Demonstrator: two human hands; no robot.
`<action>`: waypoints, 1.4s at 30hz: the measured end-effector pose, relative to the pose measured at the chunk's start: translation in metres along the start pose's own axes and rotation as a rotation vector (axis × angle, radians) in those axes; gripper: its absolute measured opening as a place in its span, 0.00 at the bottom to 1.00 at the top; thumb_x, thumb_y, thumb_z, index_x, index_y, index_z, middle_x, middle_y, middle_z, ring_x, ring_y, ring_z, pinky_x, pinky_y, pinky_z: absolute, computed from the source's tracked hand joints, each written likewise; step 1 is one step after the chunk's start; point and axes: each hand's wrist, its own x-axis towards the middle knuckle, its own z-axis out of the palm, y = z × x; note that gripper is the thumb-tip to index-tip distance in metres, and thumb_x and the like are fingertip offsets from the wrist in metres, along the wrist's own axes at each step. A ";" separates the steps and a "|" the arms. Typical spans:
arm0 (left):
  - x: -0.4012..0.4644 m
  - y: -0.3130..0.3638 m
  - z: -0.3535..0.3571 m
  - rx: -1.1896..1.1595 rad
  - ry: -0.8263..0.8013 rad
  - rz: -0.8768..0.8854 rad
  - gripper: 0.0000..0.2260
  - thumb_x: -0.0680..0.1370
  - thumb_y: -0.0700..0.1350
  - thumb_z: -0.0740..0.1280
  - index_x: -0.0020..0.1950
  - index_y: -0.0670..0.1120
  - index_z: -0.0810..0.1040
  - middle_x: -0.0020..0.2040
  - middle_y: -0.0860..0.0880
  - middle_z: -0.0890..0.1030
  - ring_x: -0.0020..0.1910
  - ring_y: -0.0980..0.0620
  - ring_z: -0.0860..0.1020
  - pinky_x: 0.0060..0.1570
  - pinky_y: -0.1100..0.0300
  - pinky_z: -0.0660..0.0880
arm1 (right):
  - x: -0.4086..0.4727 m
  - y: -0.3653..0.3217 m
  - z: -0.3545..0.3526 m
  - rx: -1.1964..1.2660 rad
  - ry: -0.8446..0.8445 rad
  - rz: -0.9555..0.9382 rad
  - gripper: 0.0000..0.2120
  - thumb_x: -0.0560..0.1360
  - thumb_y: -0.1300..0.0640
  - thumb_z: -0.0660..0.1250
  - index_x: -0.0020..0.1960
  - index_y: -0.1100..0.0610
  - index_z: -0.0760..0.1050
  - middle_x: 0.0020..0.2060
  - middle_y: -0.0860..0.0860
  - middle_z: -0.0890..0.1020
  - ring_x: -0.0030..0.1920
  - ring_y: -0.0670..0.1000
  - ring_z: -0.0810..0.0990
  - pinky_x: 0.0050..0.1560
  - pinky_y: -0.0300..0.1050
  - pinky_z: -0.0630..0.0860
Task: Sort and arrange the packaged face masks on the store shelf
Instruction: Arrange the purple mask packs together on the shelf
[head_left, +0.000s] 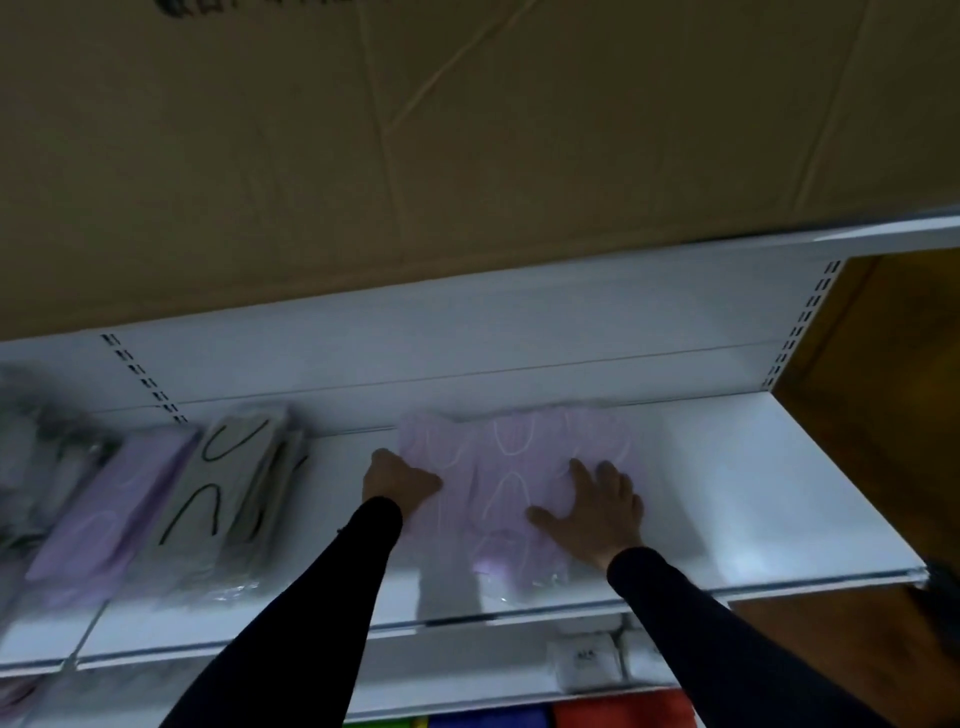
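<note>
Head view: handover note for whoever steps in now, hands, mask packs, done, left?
Left hand: holds the left edge of the lilac mask packs, fingers hidden beneath.
Right hand: flat, fingers spread, pressing the same packs.
The packs lie overlapped mid-shelf.
Done: a lilac stack and grey packs sit at the left.
Left: square the lilac packs, probably beside the grey ones.

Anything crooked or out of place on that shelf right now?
The lilac mask packs under both hands lie fanned and overlapping, not squared. To their left, the beige black-looped packs lean askew against the lilac stack.
</note>
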 end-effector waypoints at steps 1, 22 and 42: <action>0.002 0.001 -0.005 -0.031 0.007 0.039 0.37 0.54 0.51 0.74 0.59 0.35 0.72 0.55 0.40 0.79 0.53 0.43 0.79 0.45 0.54 0.76 | 0.000 0.000 0.000 0.001 0.003 0.000 0.47 0.68 0.28 0.62 0.78 0.48 0.49 0.77 0.57 0.50 0.76 0.62 0.48 0.74 0.58 0.49; -0.021 0.001 0.047 0.428 -0.081 0.140 0.35 0.74 0.64 0.63 0.73 0.45 0.62 0.68 0.37 0.68 0.69 0.37 0.66 0.67 0.52 0.63 | -0.008 0.009 -0.014 0.316 0.260 0.144 0.30 0.77 0.52 0.63 0.74 0.63 0.60 0.72 0.62 0.64 0.71 0.61 0.65 0.71 0.51 0.64; -0.028 0.016 0.078 -0.283 -0.094 0.083 0.40 0.64 0.51 0.75 0.72 0.43 0.63 0.61 0.42 0.79 0.57 0.44 0.80 0.60 0.53 0.75 | 0.007 -0.005 -0.028 0.632 -0.014 0.303 0.42 0.65 0.29 0.68 0.63 0.62 0.74 0.61 0.61 0.76 0.61 0.59 0.74 0.57 0.45 0.73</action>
